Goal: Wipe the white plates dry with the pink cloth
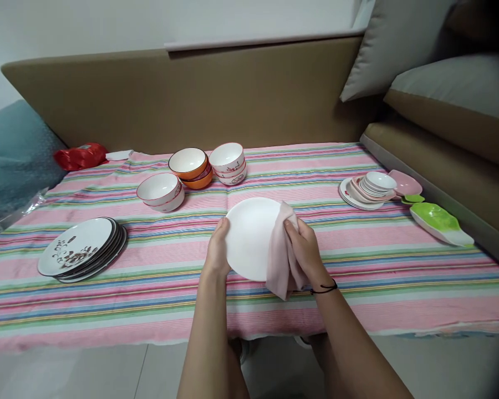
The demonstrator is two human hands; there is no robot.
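Between my two hands a plain white plate is held up over the striped cloth, its face turned toward me. My left hand grips the plate's left edge, thumb on the rim and the other fingers hidden behind. A pale pink cloth drapes over the plate's right side. My right hand is closed on this cloth at the plate's right edge, pressing it against the rim; a dark cord circles the wrist.
Patterned plates are stacked at left. Behind them stand a white bowl, orange bowls and more white bowls. Small dishes and a green leaf-shaped dish lie at right, near the sofa armrest. A red bundle sits back left.
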